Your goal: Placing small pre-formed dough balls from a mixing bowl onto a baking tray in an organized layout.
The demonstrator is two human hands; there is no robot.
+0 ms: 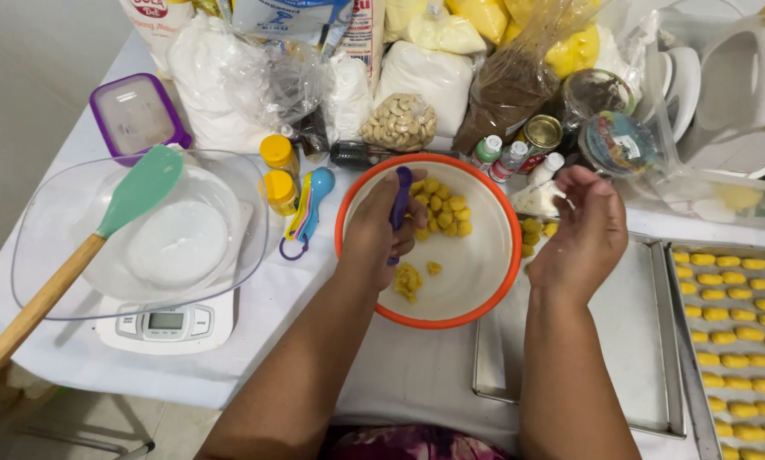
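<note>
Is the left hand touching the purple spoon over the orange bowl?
Touching. The head view shows the left hand closed around the purple spoon, its handle passing through the fingers above the orange bowl.

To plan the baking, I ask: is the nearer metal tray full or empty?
Empty: the nearer metal tray shows bare metal, while the tray beside it holds rows of yellow pieces.

Along the table's far edge stands a row of packages: a printed red-and-white bag at the left, clear plastic bags of white powder beside it, another white bag at the centre, a small clear bag of pale nuts in front of it, a bag of brown powder and bags of yellow stuff to the right. Two yellow-capped bottles stand by the glass bowl. The white kitchen scale shows a small grey screen.
</note>
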